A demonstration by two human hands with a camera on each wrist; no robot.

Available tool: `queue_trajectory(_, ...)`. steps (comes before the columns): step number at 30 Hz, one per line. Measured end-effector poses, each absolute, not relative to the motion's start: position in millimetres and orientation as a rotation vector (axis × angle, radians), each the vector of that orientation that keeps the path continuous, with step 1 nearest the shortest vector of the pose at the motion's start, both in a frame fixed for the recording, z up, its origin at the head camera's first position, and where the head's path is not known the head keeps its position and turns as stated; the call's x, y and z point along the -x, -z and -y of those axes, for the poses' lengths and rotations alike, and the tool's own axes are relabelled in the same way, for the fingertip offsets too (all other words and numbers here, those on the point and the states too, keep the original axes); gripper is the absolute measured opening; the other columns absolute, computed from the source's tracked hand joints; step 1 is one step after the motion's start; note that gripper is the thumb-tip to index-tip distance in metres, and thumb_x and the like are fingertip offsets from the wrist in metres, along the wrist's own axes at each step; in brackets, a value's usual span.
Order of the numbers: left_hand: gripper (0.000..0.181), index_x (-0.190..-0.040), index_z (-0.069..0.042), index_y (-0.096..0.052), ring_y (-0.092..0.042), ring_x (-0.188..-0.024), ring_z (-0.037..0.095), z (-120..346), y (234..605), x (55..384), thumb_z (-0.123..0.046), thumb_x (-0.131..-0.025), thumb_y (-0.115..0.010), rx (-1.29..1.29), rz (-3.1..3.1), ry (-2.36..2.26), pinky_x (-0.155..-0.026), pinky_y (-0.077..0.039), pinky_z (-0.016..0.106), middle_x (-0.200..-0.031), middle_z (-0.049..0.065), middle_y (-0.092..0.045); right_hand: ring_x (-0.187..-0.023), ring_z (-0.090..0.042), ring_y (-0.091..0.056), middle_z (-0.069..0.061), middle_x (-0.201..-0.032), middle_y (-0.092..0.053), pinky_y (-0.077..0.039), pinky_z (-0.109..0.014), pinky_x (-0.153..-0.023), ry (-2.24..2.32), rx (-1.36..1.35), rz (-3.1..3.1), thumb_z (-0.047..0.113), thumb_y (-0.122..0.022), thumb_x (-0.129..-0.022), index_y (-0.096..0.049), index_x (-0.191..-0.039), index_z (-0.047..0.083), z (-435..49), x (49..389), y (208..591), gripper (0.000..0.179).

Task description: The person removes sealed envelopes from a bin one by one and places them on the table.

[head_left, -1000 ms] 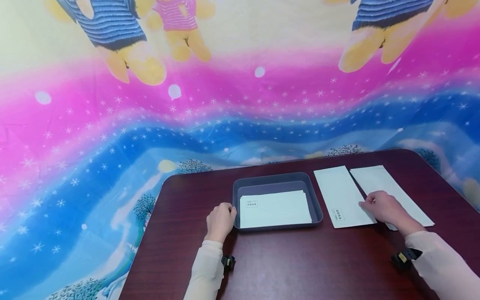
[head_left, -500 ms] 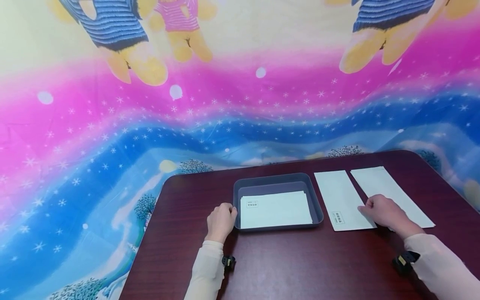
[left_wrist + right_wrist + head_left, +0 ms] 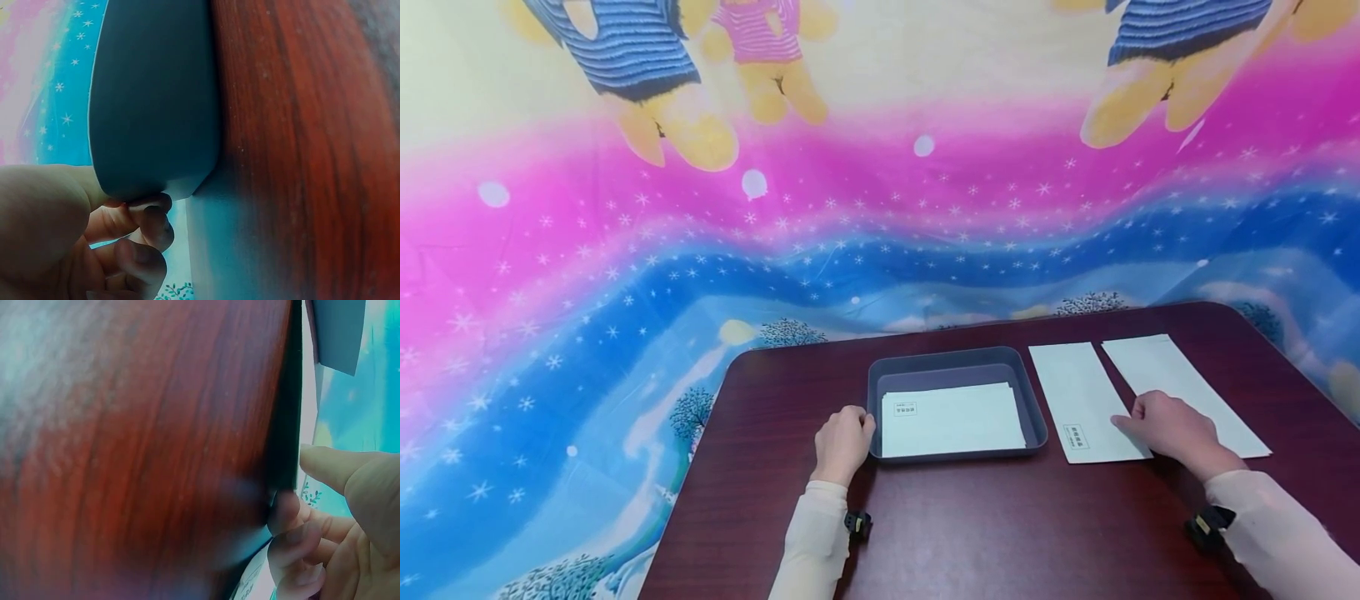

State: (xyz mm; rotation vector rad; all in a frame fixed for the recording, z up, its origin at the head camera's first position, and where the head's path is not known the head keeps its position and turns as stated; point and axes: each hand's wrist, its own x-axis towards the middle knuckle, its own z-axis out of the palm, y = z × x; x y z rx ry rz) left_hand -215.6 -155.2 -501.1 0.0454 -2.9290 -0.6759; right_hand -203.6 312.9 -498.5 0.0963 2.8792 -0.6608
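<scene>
In the head view, a grey rectangular tray (image 3: 1036,421) holds white envelopes (image 3: 962,427) with a small printed box on the top one. My left hand (image 3: 842,442) grips the tray's left wall, thumb at the rim and fingers curled below it in the left wrist view. To the right of the tray lies a long white envelope (image 3: 1067,383), printed near its lower left corner. My right hand (image 3: 1176,429) pinches its right edge near the lower corner. The right wrist view shows the thumb above, the fingers curled underneath, and a dark gap under the edge.
More white envelopes (image 3: 1187,387) lie slanted at the far right, partly covered by my right hand. The dark red wooden table (image 3: 962,533) carries everything. Behind its far edge hangs a colourful printed cloth (image 3: 865,217).
The right thumb has slid slightly further over the envelope, whose lower end has shifted a little toward me. My left hand stays on the tray.
</scene>
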Motion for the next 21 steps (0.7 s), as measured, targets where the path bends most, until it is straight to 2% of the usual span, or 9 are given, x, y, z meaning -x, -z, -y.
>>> queue_trajectory(21, 0.049, -0.056, -0.020, -0.037, -0.028, -0.040, 0.012, 155.7, 501.5, 215.2, -0.022, -0.100, -0.060, -0.034, 2.927, 0.696, -0.042, -0.020, 0.027, -0.048, -0.006, -0.029, -0.058, -0.018, -0.046, -0.002, -0.058, -0.047, -0.030, -0.037, -0.055, 0.567, -0.121, -2.929, 0.040, -0.070, -0.090, -0.049, -0.070, 0.012, -307.9, 203.4, 498.1, 0.040)
